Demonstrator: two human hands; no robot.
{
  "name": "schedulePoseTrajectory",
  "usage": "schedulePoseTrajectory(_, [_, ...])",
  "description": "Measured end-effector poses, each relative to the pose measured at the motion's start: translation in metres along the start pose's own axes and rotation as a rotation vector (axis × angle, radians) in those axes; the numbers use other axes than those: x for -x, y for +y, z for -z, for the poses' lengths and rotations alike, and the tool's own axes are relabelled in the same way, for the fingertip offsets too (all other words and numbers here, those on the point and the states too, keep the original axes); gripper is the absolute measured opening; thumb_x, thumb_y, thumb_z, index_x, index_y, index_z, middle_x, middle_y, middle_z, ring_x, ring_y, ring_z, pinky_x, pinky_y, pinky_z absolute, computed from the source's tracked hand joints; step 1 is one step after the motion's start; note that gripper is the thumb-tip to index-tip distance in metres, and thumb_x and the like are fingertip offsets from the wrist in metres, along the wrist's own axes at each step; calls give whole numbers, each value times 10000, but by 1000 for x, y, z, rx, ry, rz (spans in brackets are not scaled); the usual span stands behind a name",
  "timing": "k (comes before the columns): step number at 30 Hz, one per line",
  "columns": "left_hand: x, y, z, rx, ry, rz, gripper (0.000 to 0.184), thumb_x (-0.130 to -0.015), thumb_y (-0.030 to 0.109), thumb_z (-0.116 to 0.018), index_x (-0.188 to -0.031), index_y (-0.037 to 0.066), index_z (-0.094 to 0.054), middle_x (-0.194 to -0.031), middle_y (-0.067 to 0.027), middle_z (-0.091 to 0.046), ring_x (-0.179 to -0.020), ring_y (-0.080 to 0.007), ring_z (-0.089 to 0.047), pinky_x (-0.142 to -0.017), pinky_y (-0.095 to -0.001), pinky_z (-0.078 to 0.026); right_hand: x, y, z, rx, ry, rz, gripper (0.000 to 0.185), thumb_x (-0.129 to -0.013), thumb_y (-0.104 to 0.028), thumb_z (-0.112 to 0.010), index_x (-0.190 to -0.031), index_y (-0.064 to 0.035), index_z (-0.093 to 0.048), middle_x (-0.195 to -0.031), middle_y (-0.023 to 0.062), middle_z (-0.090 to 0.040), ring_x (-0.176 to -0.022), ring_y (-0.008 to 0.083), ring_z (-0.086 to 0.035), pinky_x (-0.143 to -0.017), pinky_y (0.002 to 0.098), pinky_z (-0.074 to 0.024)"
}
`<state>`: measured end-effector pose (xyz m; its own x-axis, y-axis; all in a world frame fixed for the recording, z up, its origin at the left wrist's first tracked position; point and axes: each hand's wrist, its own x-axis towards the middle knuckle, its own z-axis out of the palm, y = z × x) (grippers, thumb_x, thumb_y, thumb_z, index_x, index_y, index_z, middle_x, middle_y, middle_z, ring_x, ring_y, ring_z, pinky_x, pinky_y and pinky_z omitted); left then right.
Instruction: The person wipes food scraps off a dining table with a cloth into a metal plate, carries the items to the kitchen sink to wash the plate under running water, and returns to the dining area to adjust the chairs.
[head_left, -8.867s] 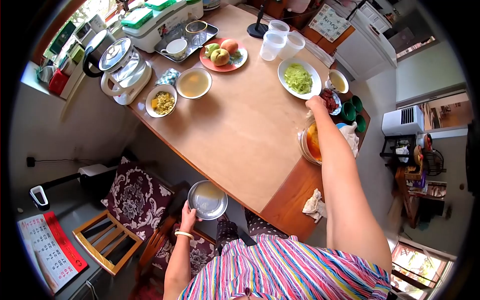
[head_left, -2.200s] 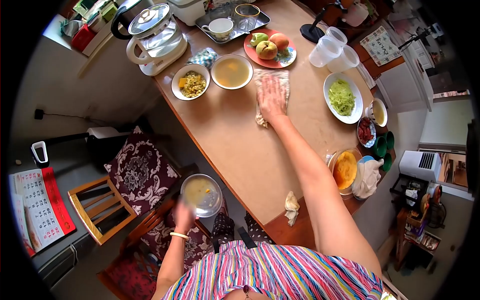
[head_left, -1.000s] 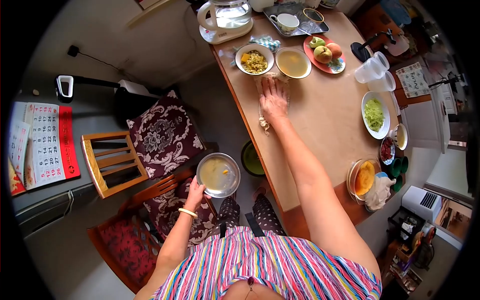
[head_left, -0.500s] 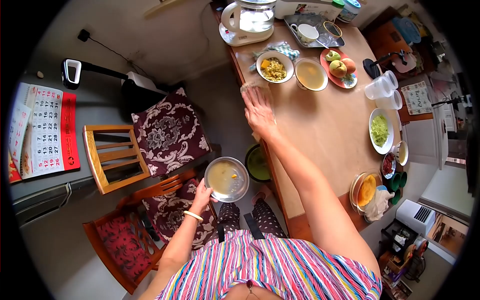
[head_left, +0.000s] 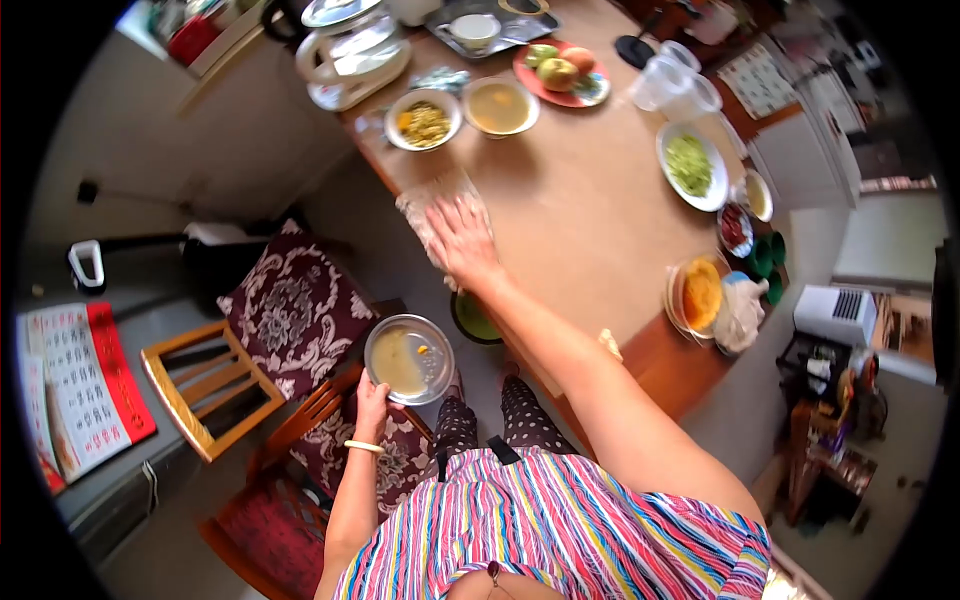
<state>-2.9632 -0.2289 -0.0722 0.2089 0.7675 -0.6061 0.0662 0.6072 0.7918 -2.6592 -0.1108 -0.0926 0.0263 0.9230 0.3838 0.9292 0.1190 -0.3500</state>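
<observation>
My left hand (head_left: 372, 398) grips the rim of a round metal bowl (head_left: 440, 378), held out beyond the table edge above the floor. Cloudy pale liquid (head_left: 398, 362) and a small yellow piece lie inside it. My right hand (head_left: 460, 238) rests flat, fingers spread, on a pale cloth (head_left: 420, 205) at the left edge of the table (head_left: 580, 200). Part of the cloth is hidden beneath my palm. Beyond it stand a white bowl of yellow-green food (head_left: 424, 122) and a bowl of tan liquid (head_left: 499, 107).
A plate of fruit (head_left: 557, 70) and a glass kettle (head_left: 355, 55) stand at the back. Clear plastic cups (head_left: 665, 82), a dish of green shreds (head_left: 692, 165) and a glass bowl with orange food (head_left: 700, 295) line the right side. Chairs (head_left: 290, 310) and a green bin (head_left: 475, 318) stand left.
The view has turned, shifting the table leftward in the picture. My right hand and the cloth have slid along the edge, away from the food bowl. My left hand keeps hold of the metal bowl.
</observation>
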Motion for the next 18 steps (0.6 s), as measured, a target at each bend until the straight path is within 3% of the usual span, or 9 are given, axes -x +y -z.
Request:
schedulePoseTrajectory(7, [-11, 15, -18, -44, -64, 6, 458, -808, -17, -409, -1265, 23, -400, -996, -104, -588, -643, -129, -619, -452, -211, -525, 111, 110, 94, 205, -39, -370, 567, -893, -339, -484, -1410, -150, -345, -1473, 106, -281, -1364, 313, -233, -1096, 469, -198])
schedulePoseTrajectory(14, [-26, 3, -35, -65, -101, 15, 421, -816, -19, -404, -1233, 32, -415, -971, -87, -587, -634, -121, -603, -445, -207, -522, 81, 236, 110, 448, 83, -755, 582, -885, -373, -455, -1406, -141, -340, -1474, 104, -277, -1351, 309, -241, -1096, 442, -184])
schedulePoseTrajectory(16, [-19, 9, -48, -61, -88, 20, 390, -823, -16, -407, -1209, 31, -430, -949, -84, -587, -628, -119, -600, -447, -202, -520, 77, 236, 111, 469, 134, -825, 569, -890, -356, -438, -1395, -113, -341, -1462, 135, -283, -1346, 322, -242, -1096, 448, -187])
schedulePoseTrajectory(18, [-20, 15, -54, -55, -96, 10, 375, -828, -13, -410, -1199, 30, -437, -943, -84, -587, -629, -119, -600, -449, -200, -518, 80, 231, 107, 418, 146, -1061, 614, -890, -347, -443, -1418, -83, -274, -1486, 166, -214, -1370, 341, -181, -1111, 441, -157])
